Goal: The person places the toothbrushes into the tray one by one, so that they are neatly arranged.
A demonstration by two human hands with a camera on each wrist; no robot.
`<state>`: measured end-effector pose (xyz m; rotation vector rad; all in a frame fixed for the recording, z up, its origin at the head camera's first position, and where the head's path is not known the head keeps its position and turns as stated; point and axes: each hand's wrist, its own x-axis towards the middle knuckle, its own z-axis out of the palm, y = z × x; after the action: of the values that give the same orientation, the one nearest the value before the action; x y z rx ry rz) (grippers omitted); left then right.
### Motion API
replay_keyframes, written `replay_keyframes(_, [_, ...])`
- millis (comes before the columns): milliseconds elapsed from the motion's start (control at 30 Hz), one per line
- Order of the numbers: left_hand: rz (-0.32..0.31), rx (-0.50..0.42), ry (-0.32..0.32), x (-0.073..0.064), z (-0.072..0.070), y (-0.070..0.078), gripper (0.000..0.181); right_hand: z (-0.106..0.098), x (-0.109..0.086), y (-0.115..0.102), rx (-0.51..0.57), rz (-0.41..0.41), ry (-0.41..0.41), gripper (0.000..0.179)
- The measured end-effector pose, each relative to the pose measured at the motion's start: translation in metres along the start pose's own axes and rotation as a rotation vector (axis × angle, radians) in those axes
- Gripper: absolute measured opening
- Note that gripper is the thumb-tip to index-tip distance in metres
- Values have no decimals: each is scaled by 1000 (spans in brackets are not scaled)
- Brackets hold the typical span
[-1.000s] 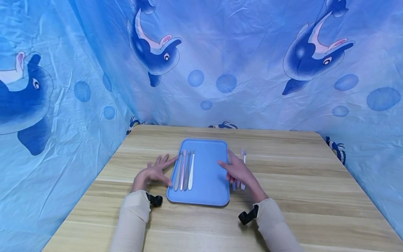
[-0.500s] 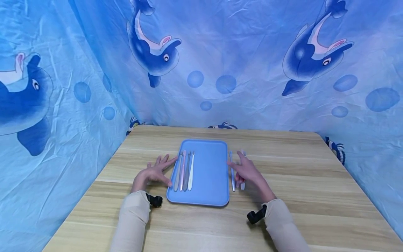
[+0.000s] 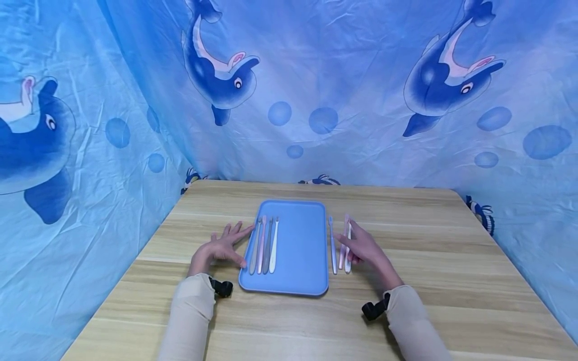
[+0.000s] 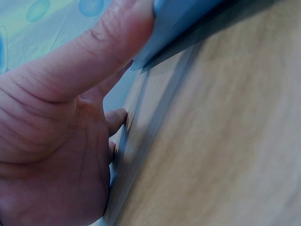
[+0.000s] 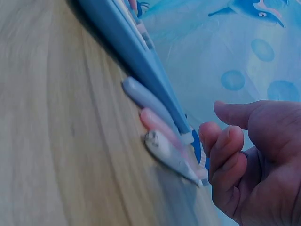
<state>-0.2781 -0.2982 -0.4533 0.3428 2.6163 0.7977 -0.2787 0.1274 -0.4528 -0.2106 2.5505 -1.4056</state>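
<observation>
My left hand (image 3: 222, 247) has its fingers spread at the left edge of a blue tray (image 3: 301, 250). In the left wrist view its thumb (image 4: 124, 33) touches the tray's side. Several toothbrushes lie side by side along the tray's left half, a white toothbrush (image 3: 273, 250) innermost. Right of the tray, a blue toothbrush (image 3: 333, 250), a pink toothbrush (image 3: 342, 253) and another white toothbrush (image 5: 169, 153) rest on the table. Over the white one hovers my right hand (image 3: 365, 246), thumb out and other fingers loosely curled, holding nothing.
The wooden table (image 3: 406, 225) carries the tray near its middle. A blue curtain (image 3: 352, 150) printed with dolphins hangs behind and at both sides. Each wrist wears a small black camera (image 3: 221, 287).
My right hand has moved right, away from the tray's edge and across the toothbrushes, uncovering the blue and pink ones. The left hand has stayed in place.
</observation>
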Motion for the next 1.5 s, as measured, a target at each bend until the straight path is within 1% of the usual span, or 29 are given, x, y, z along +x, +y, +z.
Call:
replay_keyframes(167, [14, 1, 4, 0, 1, -2, 132, -4, -4, 9, 12, 18, -21, 87])
replay_keyframes(267, [18, -2, 5, 0, 2, -3, 132, -5, -6, 13, 0, 24, -34, 86])
replay_keyframes(400, [19, -2, 8, 0, 2, -3, 132, -6, -7, 17, -17, 35, -39, 72])
replay_keyframes(500, [16, -3, 9, 0, 3, -2, 132, -6, -7, 20, -19, 49, -46, 69])
replay_keyframes(633, [9, -5, 8, 0, 3, -1, 131, -5, -6, 22, -24, 70, -57, 88])
replay_keyframes(700, [9, -5, 8, 0, 3, -1, 131, -6, -6, 23, -23, 74, -61, 93])
replay_keyframes(967, [22, -10, 6, -1, 3, -1, 132, -5, -5, 25, -31, 102, -76, 100])
replay_keyframes(1067, [19, -16, 8, -1, 2, -1, 132, -5, -5, 25, -45, 105, -75, 101])
replay_keyframes(1300, [14, -19, 11, 0, 2, -1, 131, -8, -5, 25, -49, 111, -68, 85])
replay_keyframes(1500, [15, -13, 10, 0, 3, -2, 131, -8, -7, 27, -39, 124, -62, 92])
